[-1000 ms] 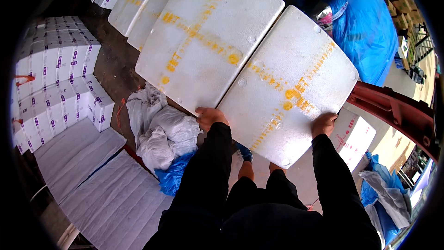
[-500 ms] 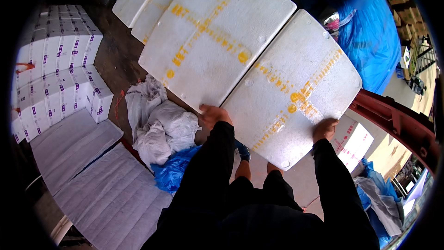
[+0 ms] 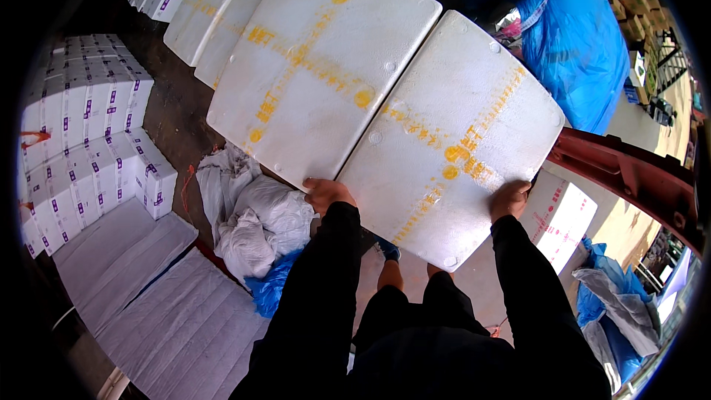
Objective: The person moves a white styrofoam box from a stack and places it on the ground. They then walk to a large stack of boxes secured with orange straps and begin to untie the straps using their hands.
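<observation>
A white foam box [image 3: 437, 133] with yellow printed markings lies in front of me at waist height. Its near right edge is gripped by my right hand [image 3: 510, 199], fingers curled over the rim. At its near left corner, my left hand [image 3: 330, 194] is closed around the edge, the fingertips also by the near corner of a second foam box [image 3: 326, 81]. That larger-looking box sits close against the first, with a narrow gap between them. The undersides of both boxes are hidden.
More foam boxes [image 3: 204, 4] stand beyond. White cartons [image 3: 92, 104] are stacked left, beside quilted grey covers [image 3: 185, 311]. White sacks [image 3: 270, 211] and blue plastic [image 3: 278, 285] lie by my feet. A red metal beam [image 3: 629, 167], blue-wrapped bundle [image 3: 578, 44] and another box [image 3: 559, 218] are right.
The view has shifted a little, so the boxes appear slightly farther left. Both hands keep their hold on the near box, and the boxes stay side by side.
</observation>
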Available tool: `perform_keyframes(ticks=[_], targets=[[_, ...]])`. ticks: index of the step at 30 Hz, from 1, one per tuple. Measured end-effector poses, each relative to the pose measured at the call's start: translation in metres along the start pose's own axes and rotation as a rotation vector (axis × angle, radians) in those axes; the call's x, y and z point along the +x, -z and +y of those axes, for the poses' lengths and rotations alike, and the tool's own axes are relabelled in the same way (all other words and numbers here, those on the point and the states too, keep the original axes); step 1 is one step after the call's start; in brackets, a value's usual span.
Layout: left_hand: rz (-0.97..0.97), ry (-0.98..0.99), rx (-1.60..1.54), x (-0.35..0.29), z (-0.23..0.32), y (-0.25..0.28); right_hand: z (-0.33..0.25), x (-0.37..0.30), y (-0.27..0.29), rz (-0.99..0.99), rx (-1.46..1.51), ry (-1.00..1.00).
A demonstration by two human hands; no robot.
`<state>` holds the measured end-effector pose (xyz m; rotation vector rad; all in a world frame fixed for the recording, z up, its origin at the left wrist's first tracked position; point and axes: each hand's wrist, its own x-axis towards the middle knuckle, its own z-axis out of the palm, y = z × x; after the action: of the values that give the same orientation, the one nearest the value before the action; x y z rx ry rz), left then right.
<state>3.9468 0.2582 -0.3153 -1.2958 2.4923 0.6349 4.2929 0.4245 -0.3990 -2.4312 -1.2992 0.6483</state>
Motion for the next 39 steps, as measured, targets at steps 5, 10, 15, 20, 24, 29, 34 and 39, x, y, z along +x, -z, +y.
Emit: perform_keyframes(ticks=[5,10,15,20,24,29,34,39], targets=[[0.017,0.012,-0.004,-0.011,0.002,-0.009,-0.027,-0.003,0.028,-0.04,-0.027,-0.153],[0.04,0.049,-0.035,-0.01,0.003,-0.011,-0.031,-0.003,0.031,-0.073,-0.009,-0.204],[-0.018,0.011,-0.022,-0.006,-0.002,-0.013,-0.039,-0.009,0.036,-0.06,-0.022,-0.17],[-0.048,0.036,0.0,-0.018,0.004,-0.011,-0.02,0.0,0.03,-0.053,-0.039,-0.155],[-0.053,0.015,-0.029,-0.005,-0.004,-0.015,-0.028,-0.005,0.032,-0.054,-0.048,-0.171],[-0.088,0.027,-0.012,-0.013,0.0,-0.012,-0.044,-0.01,0.043,-0.071,-0.021,-0.21],[-0.053,-0.03,-0.004,0.002,-0.01,-0.018,-0.05,-0.013,0.046,-0.062,-0.034,-0.212],[-0.14,0.039,-0.111,-0.038,0.008,0.004,-0.044,-0.011,0.045,-0.068,-0.027,-0.193]])
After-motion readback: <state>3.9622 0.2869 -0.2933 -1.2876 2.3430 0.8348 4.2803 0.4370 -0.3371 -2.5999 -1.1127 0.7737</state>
